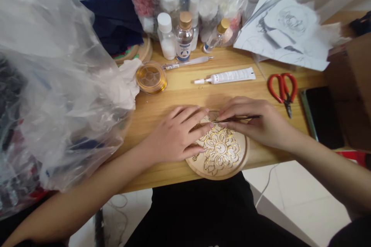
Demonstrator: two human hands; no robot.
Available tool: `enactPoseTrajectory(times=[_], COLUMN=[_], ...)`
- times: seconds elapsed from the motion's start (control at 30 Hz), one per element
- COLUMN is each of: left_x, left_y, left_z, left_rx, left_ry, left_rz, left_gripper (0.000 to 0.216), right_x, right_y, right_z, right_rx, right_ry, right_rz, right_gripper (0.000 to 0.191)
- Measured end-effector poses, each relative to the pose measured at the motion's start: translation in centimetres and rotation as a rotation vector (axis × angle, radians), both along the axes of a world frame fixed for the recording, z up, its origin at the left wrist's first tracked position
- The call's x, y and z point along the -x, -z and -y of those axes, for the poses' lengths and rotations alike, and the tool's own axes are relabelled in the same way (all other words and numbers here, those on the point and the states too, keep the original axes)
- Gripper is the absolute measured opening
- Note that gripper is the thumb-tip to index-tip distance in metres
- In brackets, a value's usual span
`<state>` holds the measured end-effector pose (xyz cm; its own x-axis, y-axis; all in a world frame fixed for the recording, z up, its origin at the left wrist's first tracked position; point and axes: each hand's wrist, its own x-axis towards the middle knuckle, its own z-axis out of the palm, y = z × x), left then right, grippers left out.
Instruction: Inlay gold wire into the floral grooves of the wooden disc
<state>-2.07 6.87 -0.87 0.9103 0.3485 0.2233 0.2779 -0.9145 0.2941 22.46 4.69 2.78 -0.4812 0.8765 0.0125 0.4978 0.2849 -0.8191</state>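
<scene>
A round wooden board (243, 162) lies at the table's front edge, bearing a flower pattern (220, 148) outlined in gold wire. My left hand (181, 133) rests palm down over the board's left side, fingers stretched out and slightly spread. In my right hand (255, 121) is a pair of dark tweezers (240, 118), held between thumb and fingers. Their tips meet the upper part of the pattern, close to my left fingertips. Whether a piece of wire sits between the tips is too small to tell.
Behind the board lie a glue tube (233, 76), a pen (189, 62) and a spool of gold wire (151, 78). Red-handled pliers (283, 88) and a phone (321, 117) are at right. Bottles (184, 38) and printed papers (285, 27) stand behind; plastic bags (66, 85) crowd the left.
</scene>
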Motion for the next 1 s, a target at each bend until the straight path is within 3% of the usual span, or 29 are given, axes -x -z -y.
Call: enactPoseTrajectory(times=[0.47,0.87,1.0], left_x=[-0.02,0.03,-0.01], left_y=[0.08,0.0,0.03], left_z=[0.0,-0.04,-0.03], left_rx=[0.017,0.014,0.016], left_ry=[-0.004,-0.001,0.002], left_rz=[-0.006,-0.01,-0.003], left_gripper=[0.049,0.048,0.049], right_x=[0.1,0.57,0.96], right_y=[-0.3,-0.38,-0.36], right_z=[-0.23,-0.11,0.47], right_rx=[-0.001,0.06,0.073], right_ry=[-0.011,0.058,0.144], right_rz=[0.007,0.005,0.028], right_gripper=[0.008,0.005,0.004])
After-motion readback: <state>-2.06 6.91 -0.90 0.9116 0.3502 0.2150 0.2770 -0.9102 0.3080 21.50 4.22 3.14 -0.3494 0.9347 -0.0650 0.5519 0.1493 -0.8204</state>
